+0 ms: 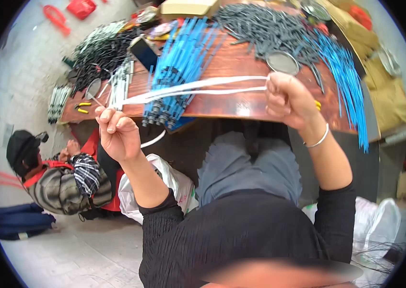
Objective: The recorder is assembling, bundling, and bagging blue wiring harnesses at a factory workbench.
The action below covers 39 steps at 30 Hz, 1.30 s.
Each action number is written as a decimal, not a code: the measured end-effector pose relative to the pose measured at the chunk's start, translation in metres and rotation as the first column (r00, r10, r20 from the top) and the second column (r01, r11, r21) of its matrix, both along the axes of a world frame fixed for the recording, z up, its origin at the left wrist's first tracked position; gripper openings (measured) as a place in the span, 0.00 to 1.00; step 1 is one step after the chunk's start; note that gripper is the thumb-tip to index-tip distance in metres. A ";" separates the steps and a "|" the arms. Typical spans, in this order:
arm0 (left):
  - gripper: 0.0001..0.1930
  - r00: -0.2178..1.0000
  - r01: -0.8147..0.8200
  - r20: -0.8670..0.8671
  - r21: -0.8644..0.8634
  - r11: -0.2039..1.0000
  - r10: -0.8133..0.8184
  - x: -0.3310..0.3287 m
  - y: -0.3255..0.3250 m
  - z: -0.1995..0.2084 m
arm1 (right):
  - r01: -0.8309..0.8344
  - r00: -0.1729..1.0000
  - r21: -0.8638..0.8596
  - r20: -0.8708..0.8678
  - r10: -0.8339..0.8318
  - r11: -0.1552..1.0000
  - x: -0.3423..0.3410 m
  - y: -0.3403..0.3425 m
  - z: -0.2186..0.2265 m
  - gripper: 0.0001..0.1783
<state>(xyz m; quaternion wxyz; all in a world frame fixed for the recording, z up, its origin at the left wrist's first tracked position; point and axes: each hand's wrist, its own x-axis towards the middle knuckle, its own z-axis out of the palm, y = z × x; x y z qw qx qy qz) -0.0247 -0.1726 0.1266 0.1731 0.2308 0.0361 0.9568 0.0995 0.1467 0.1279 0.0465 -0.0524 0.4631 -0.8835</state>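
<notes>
A white strip (198, 85), doubled into two lengths, stretches between my hands above the table's front edge. My right hand (287, 98) is closed in a fist round its right end. At the left, the fingers of my left hand (119, 133) are curled and pinched where the strip reaches them; a white tail hangs out beside that wrist. A thin pale piece shows at the left fingertips, too small to name. Behind the strip lies a bundle of blue tubes (179, 62) with dark fittings at their near ends.
The reddish wooden table (241, 103) carries a heap of grey parts (265, 33), more blue rods (344, 72), a phone (144, 54), a round dish (282, 62) and yellow-handled pliers (83, 107). Another person (64, 177) sits at the left. A white bag (164, 180) stands below the table.
</notes>
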 end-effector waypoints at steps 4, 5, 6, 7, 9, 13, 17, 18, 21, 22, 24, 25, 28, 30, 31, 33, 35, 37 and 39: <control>0.11 0.958 -0.285 -0.110 -0.248 0.926 0.265 -0.038 -0.040 -0.018 | 0.207 0.973 -0.009 0.112 -0.204 0.978 -0.039 -0.020 -0.028 0.08; 0.11 0.913 -0.407 -0.202 -0.409 0.817 0.355 -0.053 -0.045 -0.020 | 0.189 0.977 0.003 0.097 -0.188 0.982 -0.050 -0.023 -0.034 0.08; 0.12 0.855 -0.518 -0.301 -0.544 0.660 0.422 -0.065 -0.049 -0.020 | 0.289 0.945 0.035 0.152 -0.291 0.957 -0.062 -0.024 -0.040 0.07; 0.12 0.845 -0.533 -0.303 -0.532 0.657 0.440 -0.075 -0.049 -0.016 | 0.388 0.896 0.072 0.203 -0.394 0.919 -0.074 -0.025 -0.047 0.06; 0.12 0.881 -0.431 -0.119 -0.602 0.672 0.458 -0.098 -0.041 -0.011 | 0.475 0.839 0.118 0.239 -0.489 0.872 -0.099 -0.021 -0.063 0.05; 0.12 0.857 -0.434 -0.168 -0.745 0.507 0.487 -0.156 -0.026 -0.015 | 0.453 0.788 0.272 0.323 -0.524 0.849 -0.146 -0.005 -0.096 0.04; 0.10 0.775 -0.542 -0.498 -0.841 0.004 0.389 -0.210 -0.032 -0.034 | 0.206 0.789 0.314 0.506 -0.348 0.927 -0.163 -0.002 -0.114 0.04; 0.09 0.753 -0.549 -0.588 -0.809 -0.209 0.295 -0.224 -0.032 -0.045 | 0.164 0.765 0.344 0.548 -0.339 0.925 -0.168 -0.006 -0.119 0.05; 0.09 0.826 -0.483 -0.564 -0.705 -0.520 -0.001 -0.256 -0.032 -0.082 | 0.062 0.710 0.385 0.631 -0.311 0.921 -0.191 -0.020 -0.135 0.06; 0.10 0.840 -0.481 -0.537 -0.669 -0.567 -0.080 -0.271 -0.033 -0.110 | 0.036 0.692 0.356 0.665 -0.281 0.934 -0.199 -0.023 -0.144 0.06; 0.12 0.927 -0.337 -0.373 -0.794 -0.506 -0.031 -0.287 -0.041 -0.183 | -0.031 0.651 0.297 0.730 -0.206 0.954 -0.216 -0.036 -0.160 0.07; 0.14 0.973 -0.193 -0.225 -0.911 -0.366 0.047 -0.279 -0.030 -0.196 | -0.029 0.648 0.287 0.735 -0.201 0.958 -0.220 -0.043 -0.161 0.07; 0.16 0.992 0.121 0.127 -0.857 -0.501 0.022 -0.247 0.017 -0.175 | -0.035 0.661 0.278 0.727 -0.187 0.960 -0.229 -0.067 -0.159 0.09; 0.15 0.945 0.230 0.323 -0.749 -0.621 -0.040 -0.208 0.046 -0.112 | -0.027 0.661 0.258 0.730 -0.177 0.966 -0.229 -0.077 -0.167 0.09; 0.15 0.943 0.228 0.328 -0.744 -0.628 -0.046 -0.200 0.045 -0.123 | -0.040 0.667 0.249 0.728 -0.160 0.968 -0.228 -0.083 -0.172 0.10; 0.15 0.975 0.178 0.215 -0.912 -0.369 -0.061 -0.188 0.033 -0.165 | -0.063 0.674 0.236 0.727 -0.133 0.970 -0.221 -0.091 -0.170 0.11; 0.15 0.983 0.149 0.169 -0.961 -0.233 -0.069 -0.168 0.022 -0.190 | -0.109 0.625 0.258 0.769 -0.136 0.960 -0.195 -0.094 -0.159 0.13; 0.10 0.993 -0.030 0.013 -0.934 -0.356 -0.118 -0.139 0.010 -0.200 | -0.119 0.582 0.255 0.801 -0.141 0.960 -0.164 -0.097 -0.161 0.14; 0.10 0.993 0.028 0.063 -0.948 -0.317 -0.100 -0.108 0.008 -0.195 | -0.143 0.600 0.250 0.792 -0.117 0.958 -0.132 -0.104 -0.167 0.14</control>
